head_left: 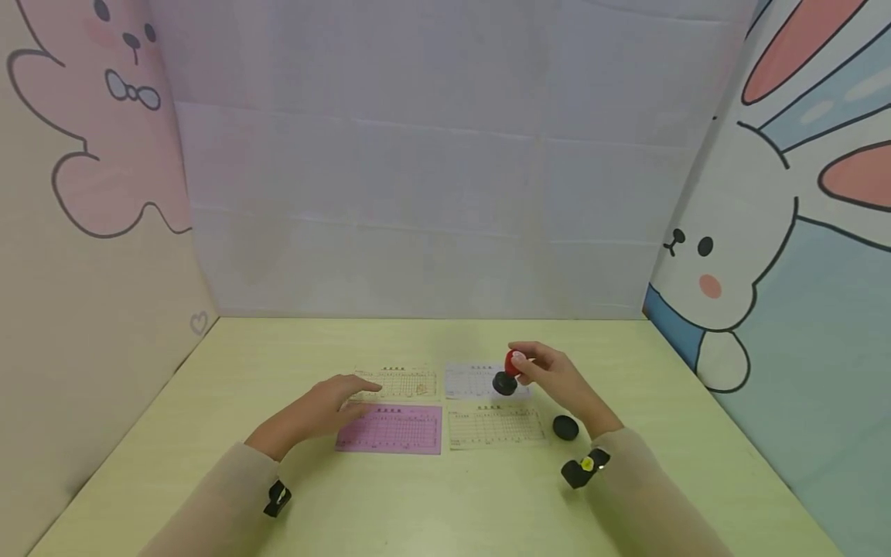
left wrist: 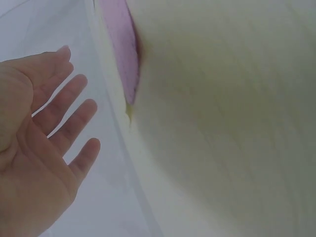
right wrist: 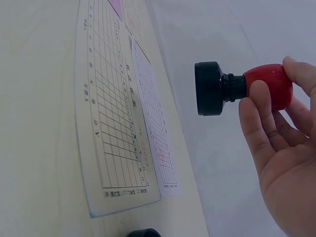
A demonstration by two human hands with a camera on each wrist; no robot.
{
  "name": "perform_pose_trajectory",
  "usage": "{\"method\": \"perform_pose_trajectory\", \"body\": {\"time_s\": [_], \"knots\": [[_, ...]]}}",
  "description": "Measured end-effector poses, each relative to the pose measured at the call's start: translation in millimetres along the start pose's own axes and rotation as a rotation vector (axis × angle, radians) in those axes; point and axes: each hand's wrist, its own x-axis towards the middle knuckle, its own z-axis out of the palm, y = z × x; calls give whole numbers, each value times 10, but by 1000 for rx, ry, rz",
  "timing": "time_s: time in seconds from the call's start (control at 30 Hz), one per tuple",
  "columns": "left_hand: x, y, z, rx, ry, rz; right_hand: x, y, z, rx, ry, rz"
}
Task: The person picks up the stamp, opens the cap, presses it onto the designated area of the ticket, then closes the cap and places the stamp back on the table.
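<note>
My right hand (head_left: 557,375) grips the red knob of a stamp (right wrist: 270,86) with thumb and fingers. The stamp's round black base (right wrist: 208,89) is held above the table, overlapping the white form (head_left: 462,381) in the head view. With fingers extended and nothing held, my left hand (head_left: 323,406) is over the left edges of the upper yellow form (head_left: 400,383) and the purple form (head_left: 397,432). Below the white form lies another yellowish form (head_left: 496,428). A reddish mark shows on the white form in the right wrist view.
A round black cap (head_left: 565,427) lies on the table beside my right forearm. Black bands with small devices sit on both wrists. A white sheet (head_left: 418,193) hangs behind the pale table (head_left: 390,510), and cartoon-printed walls stand on both sides.
</note>
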Motion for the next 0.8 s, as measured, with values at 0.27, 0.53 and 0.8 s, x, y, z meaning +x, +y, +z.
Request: {"method": "perform_pose_trajectory", "body": {"time_s": [0.27, 0.53, 0.8], "knots": [[-247, -250, 47, 25, -25, 50, 1, -25, 40, -18, -21, -23], [-382, -316, 24, 31, -75, 116, -1, -78, 131, -1, -60, -20], [-420, -276, 28, 46, -115, 108, -11, -99, 268, 26, -106, -31]]}}
